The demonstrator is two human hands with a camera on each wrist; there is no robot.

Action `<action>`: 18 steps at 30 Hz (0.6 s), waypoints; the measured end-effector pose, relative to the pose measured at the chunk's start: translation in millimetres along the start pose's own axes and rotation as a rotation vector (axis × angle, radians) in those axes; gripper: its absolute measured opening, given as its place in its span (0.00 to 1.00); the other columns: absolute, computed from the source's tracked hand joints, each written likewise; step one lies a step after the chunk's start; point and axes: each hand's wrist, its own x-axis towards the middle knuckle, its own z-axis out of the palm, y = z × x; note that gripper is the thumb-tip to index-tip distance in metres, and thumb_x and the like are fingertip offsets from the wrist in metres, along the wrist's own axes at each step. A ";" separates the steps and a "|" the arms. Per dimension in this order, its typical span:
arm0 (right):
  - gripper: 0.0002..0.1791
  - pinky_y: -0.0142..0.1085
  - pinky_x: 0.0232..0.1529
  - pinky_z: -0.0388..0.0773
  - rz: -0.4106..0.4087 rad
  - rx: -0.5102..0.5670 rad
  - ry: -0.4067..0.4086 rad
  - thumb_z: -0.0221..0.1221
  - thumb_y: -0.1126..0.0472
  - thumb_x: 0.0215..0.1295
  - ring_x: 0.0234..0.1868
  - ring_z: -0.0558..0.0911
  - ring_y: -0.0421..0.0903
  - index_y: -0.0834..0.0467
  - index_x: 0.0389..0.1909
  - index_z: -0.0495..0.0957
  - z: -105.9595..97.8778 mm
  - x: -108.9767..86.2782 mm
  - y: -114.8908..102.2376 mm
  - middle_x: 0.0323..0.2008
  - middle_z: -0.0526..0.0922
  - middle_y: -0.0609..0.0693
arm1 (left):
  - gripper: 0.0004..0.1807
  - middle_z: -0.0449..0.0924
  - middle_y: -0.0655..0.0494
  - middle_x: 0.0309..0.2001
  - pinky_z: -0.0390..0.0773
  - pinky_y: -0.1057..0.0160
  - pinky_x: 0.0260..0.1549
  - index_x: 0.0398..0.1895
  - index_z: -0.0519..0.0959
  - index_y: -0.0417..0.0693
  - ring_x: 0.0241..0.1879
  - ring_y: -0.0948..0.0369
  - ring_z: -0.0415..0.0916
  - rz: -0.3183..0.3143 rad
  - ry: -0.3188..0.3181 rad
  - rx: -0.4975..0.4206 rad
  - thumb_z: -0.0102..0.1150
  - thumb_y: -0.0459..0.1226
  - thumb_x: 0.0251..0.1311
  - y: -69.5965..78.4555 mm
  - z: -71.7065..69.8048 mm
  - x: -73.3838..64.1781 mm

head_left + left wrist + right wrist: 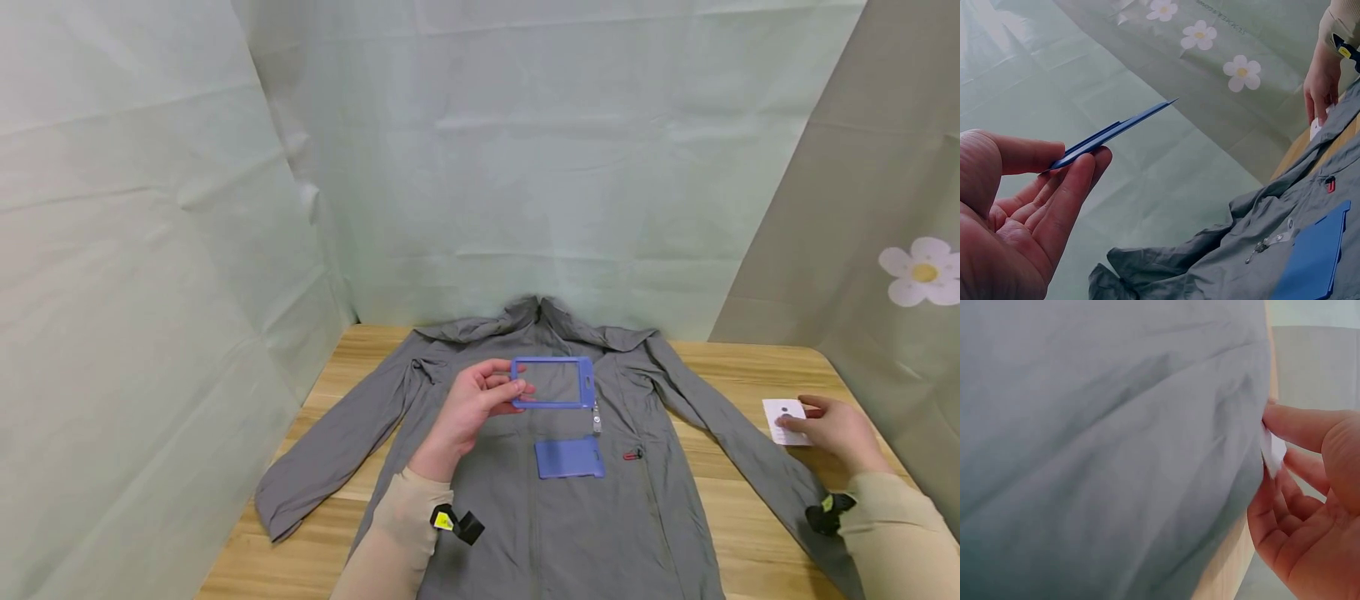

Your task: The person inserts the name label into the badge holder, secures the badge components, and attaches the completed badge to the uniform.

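My left hand [480, 396] pinches the left end of a blue badge holder frame [587, 383] between thumb and fingers, held up above a grey jacket [487, 483]. Seen edge-on in the left wrist view, the frame [1116, 128] is thin and tilted. Below it a flat blue badge holder back [568, 458] lies on the jacket, with a small clear-and-metal clip [597, 419] near it. At the right, my right hand [843, 429] pinches a white card [780, 414] with dark marks, beside the jacket's sleeve. The jacket partly hides this card [1274, 453] in the right wrist view.
The jacket lies spread out on a wooden table [727, 492], collar toward the back. A red zipper pull [633, 455] shows on its chest. Pale cloth walls [562, 183] stand behind and on both sides, one with a printed flower [924, 272].
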 end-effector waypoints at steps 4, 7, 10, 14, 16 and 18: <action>0.42 0.48 0.41 0.73 0.029 0.034 0.001 0.68 0.50 0.72 0.55 0.76 0.78 0.82 0.67 0.65 0.5 1.6 2.3 0.54 0.78 0.82 | 0.17 0.92 0.48 0.41 0.90 0.59 0.43 0.60 0.80 0.30 0.44 0.55 0.91 0.001 -0.002 -0.007 0.65 0.27 0.71 -0.2 0.1 -0.1; 0.41 0.45 0.40 0.73 0.050 0.059 -0.004 0.67 0.51 0.73 0.54 0.76 0.78 0.81 0.68 0.64 0.9 1.8 4.2 0.55 0.78 0.83 | 0.17 0.92 0.49 0.41 0.90 0.59 0.42 0.60 0.80 0.29 0.42 0.58 0.90 -0.001 -0.003 -0.013 0.65 0.27 0.71 -0.6 0.2 0.1; 0.40 0.44 0.39 0.73 0.056 0.071 -0.008 0.66 0.53 0.72 0.55 0.76 0.78 0.81 0.68 0.64 1.3 0.9 5.7 0.55 0.78 0.83 | 0.18 0.92 0.49 0.41 0.90 0.60 0.42 0.61 0.80 0.29 0.42 0.59 0.90 -0.001 -0.006 -0.012 0.65 0.27 0.71 -0.9 0.5 0.2; 0.41 0.42 0.39 0.73 0.070 0.095 -0.001 0.66 0.52 0.73 0.54 0.76 0.78 0.81 0.69 0.63 2.4 -0.2 4.5 0.55 0.77 0.83 | 0.18 0.92 0.48 0.41 0.90 0.59 0.42 0.60 0.80 0.29 0.44 0.56 0.90 0.001 -0.005 -0.006 0.65 0.27 0.71 -1.2 0.7 0.1; 0.41 0.38 0.37 0.75 0.093 0.145 0.003 0.65 0.53 0.74 0.49 0.80 0.72 0.81 0.71 0.61 3.1 -0.8 2.5 0.57 0.75 0.84 | 0.17 0.92 0.48 0.41 0.90 0.59 0.42 0.60 0.80 0.29 0.44 0.55 0.90 0.002 -0.004 -0.004 0.65 0.27 0.70 -1.2 1.0 0.1; 0.42 0.33 0.35 0.78 0.119 0.216 -0.002 0.62 0.53 0.77 0.41 0.83 0.59 0.82 0.73 0.58 3.0 -1.4 -0.6 0.60 0.71 0.86 | 0.17 0.92 0.48 0.41 0.90 0.59 0.42 0.60 0.80 0.29 0.43 0.56 0.91 0.003 -0.005 -0.005 0.65 0.27 0.71 -1.5 1.3 0.3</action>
